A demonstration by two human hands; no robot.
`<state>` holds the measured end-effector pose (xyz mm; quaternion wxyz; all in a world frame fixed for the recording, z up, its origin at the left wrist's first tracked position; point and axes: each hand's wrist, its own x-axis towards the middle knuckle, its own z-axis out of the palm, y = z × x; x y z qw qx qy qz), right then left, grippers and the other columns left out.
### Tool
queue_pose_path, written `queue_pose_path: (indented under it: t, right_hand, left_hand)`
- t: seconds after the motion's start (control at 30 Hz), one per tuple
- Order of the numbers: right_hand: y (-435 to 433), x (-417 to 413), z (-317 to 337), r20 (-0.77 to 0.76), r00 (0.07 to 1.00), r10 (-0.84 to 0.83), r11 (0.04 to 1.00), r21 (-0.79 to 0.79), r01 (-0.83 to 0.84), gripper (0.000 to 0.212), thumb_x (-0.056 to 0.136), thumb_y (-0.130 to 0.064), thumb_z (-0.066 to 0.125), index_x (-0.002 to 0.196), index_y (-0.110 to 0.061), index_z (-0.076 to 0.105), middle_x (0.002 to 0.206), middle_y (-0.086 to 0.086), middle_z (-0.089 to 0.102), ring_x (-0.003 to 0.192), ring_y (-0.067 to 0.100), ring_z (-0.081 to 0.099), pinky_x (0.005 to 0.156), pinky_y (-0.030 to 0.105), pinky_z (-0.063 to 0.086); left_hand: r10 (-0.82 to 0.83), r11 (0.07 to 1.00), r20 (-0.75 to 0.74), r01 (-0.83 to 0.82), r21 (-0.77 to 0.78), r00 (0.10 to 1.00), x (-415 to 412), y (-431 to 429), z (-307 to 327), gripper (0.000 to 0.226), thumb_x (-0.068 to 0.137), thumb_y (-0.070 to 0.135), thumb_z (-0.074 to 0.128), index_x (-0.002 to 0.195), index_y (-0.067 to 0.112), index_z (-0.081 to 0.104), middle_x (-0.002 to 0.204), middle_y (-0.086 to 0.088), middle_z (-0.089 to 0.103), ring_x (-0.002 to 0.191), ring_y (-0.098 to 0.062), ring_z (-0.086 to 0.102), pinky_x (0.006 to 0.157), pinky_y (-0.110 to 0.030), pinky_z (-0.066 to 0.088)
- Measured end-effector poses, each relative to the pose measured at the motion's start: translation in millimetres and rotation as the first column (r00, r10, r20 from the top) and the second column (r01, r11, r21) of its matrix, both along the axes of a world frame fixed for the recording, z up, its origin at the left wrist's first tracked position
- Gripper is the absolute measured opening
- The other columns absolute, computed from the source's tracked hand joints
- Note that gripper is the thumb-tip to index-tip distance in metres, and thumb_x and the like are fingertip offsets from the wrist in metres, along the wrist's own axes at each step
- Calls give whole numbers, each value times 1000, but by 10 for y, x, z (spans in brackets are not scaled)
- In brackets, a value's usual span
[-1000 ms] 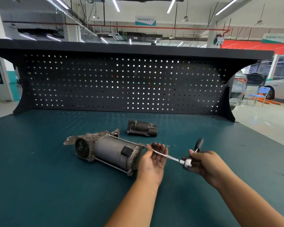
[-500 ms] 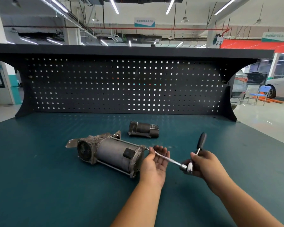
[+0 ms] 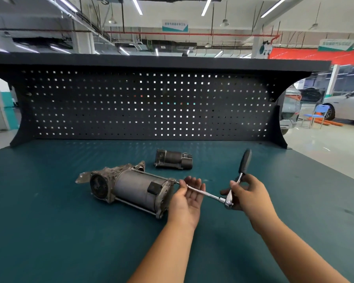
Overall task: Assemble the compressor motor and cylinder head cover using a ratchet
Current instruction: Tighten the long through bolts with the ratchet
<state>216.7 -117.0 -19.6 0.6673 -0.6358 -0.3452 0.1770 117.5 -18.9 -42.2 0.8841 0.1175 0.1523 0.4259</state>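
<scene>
since half a second ago the ratchet has swung round, so its black handle now stands steeper, tipped toward the pegboard, while both hands hold about the same spots. the right hand is curled round the tool near its head. the left hand lies palm up with its fingers nearly straight, and the extension bar rests across them. the bar's far end meets the upper edge of the end flange of the compressor motor, which lies on its side on the teal bench mat, left of centre. it looks like the middle of the job: a long bolt along the top of the housing is probably being run in, and a second rod shows along the lower side, though whether either is tight cannot be told. a smaller dark housing lies well apart behind the motor, toward the pegboard. if that is the piece still to go on, fitting and bolting it is yet to come.
</scene>
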Motion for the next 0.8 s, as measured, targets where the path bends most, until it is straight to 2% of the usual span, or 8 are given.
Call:
queue_pose_path:
  t: [0.17,0.33,0.4,0.47,0.57,0.63,0.7,0.8]
  right_hand:
    - [-206,-68,-238,964,147,-222,963,240,-124,21,100,-21,38,94,-13,56,81,3,70,75,17,64,65,24,50]
    - [-68,-119,-88,285,954,-89,996,38,82,10,95,-10,54,94,-18,47,74,-7,73,65,14,65,60,23,50]
    - [8,-9,18,-127,992,11,999,-48,-17,6,97,-11,50,101,-7,49,70,3,73,65,24,66,65,34,56]
    - [-33,-37,24,87,996,38,999,-42,-34,4,96,-9,52,95,-9,48,69,2,72,67,19,67,67,32,56]
    - [-178,-116,-140,893,437,-113,987,151,-53,13,92,-7,48,90,-20,45,76,-1,70,68,10,63,58,21,48]
    - [-199,-114,-257,983,133,-130,986,141,-84,11,97,-14,38,94,-17,49,80,2,70,70,18,64,57,25,51]
    - [-159,-174,-216,842,535,-72,996,90,-7,5,98,-14,45,95,-17,48,82,1,71,68,19,66,58,25,52]
    - [-16,-109,1,-116,993,18,1000,25,-15,5,98,-9,48,93,-11,46,81,11,72,61,17,68,57,26,56]
  left_hand:
    - [10,1000,-19,-10,1,1000,42,7,30,30,97,23,48,76,3,56,54,-7,65,48,-15,66,46,-28,56]
    - [-24,1000,31,24,14,999,-8,21,17,37,100,23,41,83,-2,62,66,-12,70,57,-20,70,50,-31,58]
    - [-10,1000,19,10,5,1000,-17,12,10,35,100,23,42,82,-1,60,63,-11,69,55,-19,70,50,-32,58]
    - [11,1000,-21,-11,-8,1000,-11,-1,5,32,98,23,46,77,1,57,57,-10,66,51,-18,68,48,-31,57]
    - [10,1000,-35,-10,3,999,21,4,33,30,97,23,49,74,4,56,55,-9,65,49,-16,67,46,-28,56]
    - [13,1000,-25,-13,-2,1000,23,20,30,31,96,25,49,73,5,54,52,-7,64,47,-14,66,45,-26,55]
    - [13,1000,-15,-13,6,1000,12,33,14,32,97,25,48,75,4,56,54,-8,66,49,-15,67,47,-27,56]
    - [-21,1000,31,21,9,999,-4,22,20,36,99,25,43,80,-1,60,63,-12,69,55,-19,70,49,-30,57]
